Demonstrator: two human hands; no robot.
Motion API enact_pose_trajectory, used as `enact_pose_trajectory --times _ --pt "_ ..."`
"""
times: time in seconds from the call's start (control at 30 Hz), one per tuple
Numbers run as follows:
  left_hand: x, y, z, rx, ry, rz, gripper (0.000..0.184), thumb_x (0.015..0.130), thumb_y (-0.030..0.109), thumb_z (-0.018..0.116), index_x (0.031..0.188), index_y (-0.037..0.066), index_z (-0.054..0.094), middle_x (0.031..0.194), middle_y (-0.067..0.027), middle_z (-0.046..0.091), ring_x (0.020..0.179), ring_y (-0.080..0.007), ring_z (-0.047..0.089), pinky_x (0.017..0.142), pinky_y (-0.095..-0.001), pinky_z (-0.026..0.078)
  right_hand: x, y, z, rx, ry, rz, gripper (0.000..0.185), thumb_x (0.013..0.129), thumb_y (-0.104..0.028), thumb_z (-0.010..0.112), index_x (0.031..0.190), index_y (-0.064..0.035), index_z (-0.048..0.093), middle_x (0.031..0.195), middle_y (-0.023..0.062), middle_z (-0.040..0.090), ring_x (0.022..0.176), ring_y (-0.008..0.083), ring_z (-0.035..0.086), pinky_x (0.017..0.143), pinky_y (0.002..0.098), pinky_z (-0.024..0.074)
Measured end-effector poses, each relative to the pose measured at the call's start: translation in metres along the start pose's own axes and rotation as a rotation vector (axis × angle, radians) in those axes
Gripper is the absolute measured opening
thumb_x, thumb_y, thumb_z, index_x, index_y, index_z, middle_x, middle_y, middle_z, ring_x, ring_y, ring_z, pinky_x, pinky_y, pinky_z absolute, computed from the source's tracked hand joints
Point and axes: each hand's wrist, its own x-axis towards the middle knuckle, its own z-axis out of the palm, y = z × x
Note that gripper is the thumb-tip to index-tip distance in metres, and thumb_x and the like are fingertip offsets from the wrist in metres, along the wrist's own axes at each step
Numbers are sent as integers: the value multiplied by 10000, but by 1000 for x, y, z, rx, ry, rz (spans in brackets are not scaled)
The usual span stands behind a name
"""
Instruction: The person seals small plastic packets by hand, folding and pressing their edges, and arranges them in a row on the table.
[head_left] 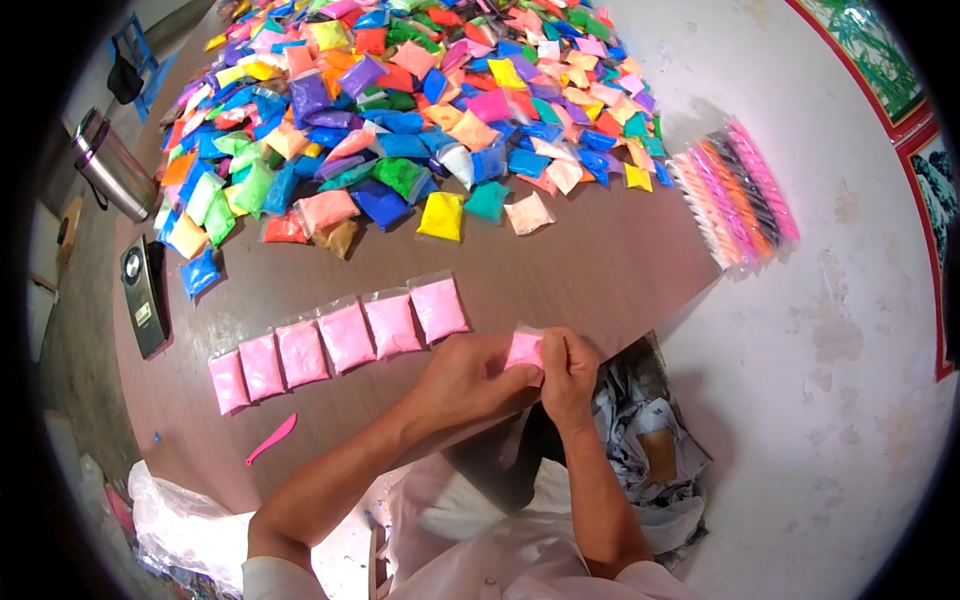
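Between my two hands, near the table's front edge, is a small clear packet of pink material (524, 350). My left hand (470, 375) grips its left side, with the thumb along the lower edge. The fingers of my right hand (568, 368) are closed on its right side. To the left of my hands, a slanting row of several similar pink packets (346, 335) lies flat on the brown table (400, 255). A pink plastic knife (272, 438) lies below that row, apart from both hands.
A large heap of colourful packets (400, 145) covers the far table. Long bundles of packets (735, 195) lie at the right edge by the wall. A phone (146, 300) and a steel flask (115, 168) are at the left. A crumpled lined bin (655, 450) stands below right.
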Motion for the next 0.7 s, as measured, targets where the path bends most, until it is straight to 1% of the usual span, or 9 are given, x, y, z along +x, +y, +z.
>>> enact_pose_trajectory --times 0.03,0.13,0.27,0.33,0.43,0.5,0.57,0.63,0.7 --pt "0 -1 0 0 1 -1 391 904 334 796 922 -43 698 664 -58 573 641 -81 514 550 -310 432 0 -2 1 -5 -4 -35 233 1037 -182 590 929 10 668 835 -3 635 787 81 564 703 272 487" --pt "0 -1 -1 -16 25 38 389 904 322 796 897 -50 682 651 -64 562 633 -80 508 551 -306 434 2 -3 1 13 -25 -55 221 1033 -172 594 934 11 670 836 -4 641 786 83 570 703 267 486" --pt "-1 3 1 -17 11 39 402 905 328 796 856 -46 658 639 -61 531 619 -84 480 537 -313 414 0 3 1 4 13 -29 206 1029 -160 596 939 12 666 835 -7 634 783 79 559 697 264 481" --pt "-2 7 2 -40 15 50 410 906 332 795 841 -46 649 633 -59 518 615 -86 469 531 -316 404 0 5 0 59 78 17 203 1028 -154 598 938 15 662 833 -11 629 779 71 546 687 259 473" --pt "-2 9 -1 -25 -3 18 400 913 322 784 818 -37 634 624 -55 491 614 -85 455 522 -319 383 2 8 -3 13 55 -10 219 1038 -170 591 937 12 661 839 -16 626 782 60 534 683 249 464" --pt "-2 9 -3 -24 -31 -46 352 893 342 730 908 -8 703 738 -180 660 652 -248 662 629 -388 509 3 3 -2 9 44 -26 228 1042 -178 586 940 10 662 844 -19 626 784 59 534 685 246 464" --pt "-1 4 -3 -4 -17 -28 357 892 345 732 905 -9 698 738 -182 659 645 -247 653 627 -386 508 2 -3 1 9 32 -39 236 1047 -186 580 943 9 663 849 -22 627 786 57 534 688 243 464" --pt "-1 0 -3 17 -3 -10 361 891 349 734 903 -10 694 738 -183 658 638 -247 645 625 -384 506 2 -7 4 24 48 -1 257 1057 -214 582 948 4 662 848 -29 619 783 56 530 690 241 460" --pt "0 -1 -3 16 -49 -15 365 901 350 731 892 -13 690 726 -171 656 628 -224 627 614 -371 498 1 1 1 20 47 -14 268 1060 -230 588 951 4 663 841 -31 613 776 55 526 684 242 457"
